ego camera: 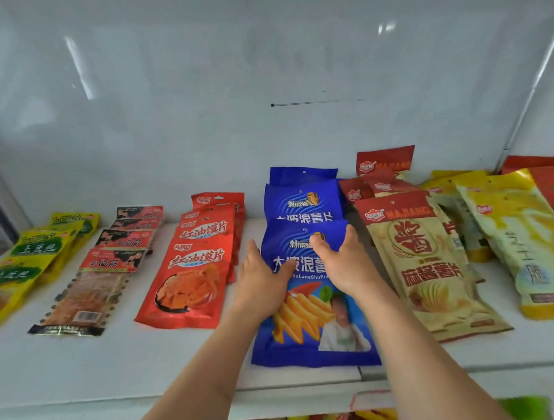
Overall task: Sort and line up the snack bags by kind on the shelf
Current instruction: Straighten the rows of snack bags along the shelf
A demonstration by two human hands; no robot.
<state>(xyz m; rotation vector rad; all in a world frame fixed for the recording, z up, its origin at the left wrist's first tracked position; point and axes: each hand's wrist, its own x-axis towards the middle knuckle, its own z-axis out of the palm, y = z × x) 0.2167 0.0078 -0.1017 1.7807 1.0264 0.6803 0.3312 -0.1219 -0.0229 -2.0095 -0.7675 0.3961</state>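
From the head view I see a white shelf [124, 366] against a glossy white back wall, bags lying in rows by kind. My left hand [261, 281] and right hand [340, 264] rest flat on the front blue chip bag [311, 321], fingers straight and loosely apart. I judge it light, puffy and slippery; best squared by its side edges. The cream bag [428, 267] crowds its right; a bare gap lies left.

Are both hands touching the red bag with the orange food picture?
No, the left hand and the right hand both rest on the front blue bag, while the red bag lies untouched beside it.
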